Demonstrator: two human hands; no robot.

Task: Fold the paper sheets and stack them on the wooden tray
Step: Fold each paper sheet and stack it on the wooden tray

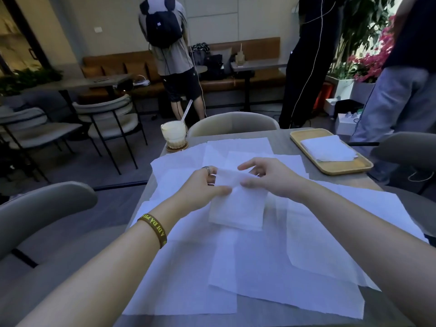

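Note:
A small folded white paper sheet (238,206) hangs above the table's middle, its top edge bent over. My left hand (200,187) pinches its upper left corner and my right hand (266,178) pinches its upper right edge. Several unfolded white sheets (259,267) lie overlapping across the table beneath. At the far right stands the wooden tray (342,169), holding a stack of folded sheets (328,151).
An iced drink (174,135) with a straw sits on a coaster at the table's far left corner. Grey chairs stand around the table: one opposite (233,123), one at the left (44,204), one at the right (408,149). People stand beyond the table.

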